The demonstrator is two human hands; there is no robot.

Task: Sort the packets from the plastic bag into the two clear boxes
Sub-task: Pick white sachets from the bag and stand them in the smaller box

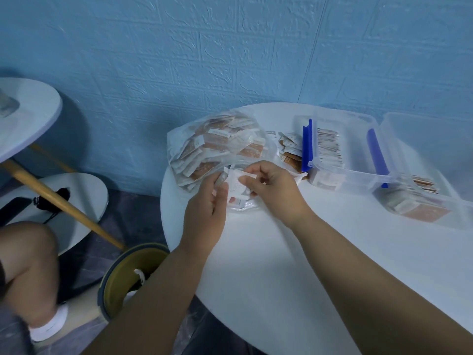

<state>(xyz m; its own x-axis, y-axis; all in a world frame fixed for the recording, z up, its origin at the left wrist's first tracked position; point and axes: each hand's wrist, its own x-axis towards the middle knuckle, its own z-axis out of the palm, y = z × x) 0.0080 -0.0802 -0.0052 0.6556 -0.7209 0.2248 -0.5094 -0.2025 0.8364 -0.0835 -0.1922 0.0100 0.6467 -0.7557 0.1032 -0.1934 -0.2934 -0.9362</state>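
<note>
Left hand: left hand [204, 208] is curled over the near side of a small stack of packets [236, 189], fingers closed on their left edge, thumb side facing up.
Right hand: right hand [272, 192] pinches the top of the same packets between thumb and forefinger, the other fingers folded underneath.
Held packets: white with a brown-red patch at the lower end, raised just above the surface [281, 265], right at the mouth of the plastic bag [217, 147].
Surface: white and round, with both forearms reaching across it from the near edge.
Plastic bag: clear, lying on its side at the left part of the surface, bulging with brown-and-white packets; its open end faces the hands.
Loose packets: a small heap [289, 147] lies on the surface between the bag and the nearer box.
Left clear box: left clear box [340, 152], with blue clips, holds packets standing on edge in a row.
Right clear box: right clear box [425, 201], beside it on the right and touching it, holds packets lying flatter at its near end.
Floor: a round bin [128, 275] stands below the left edge of the surface.
</note>
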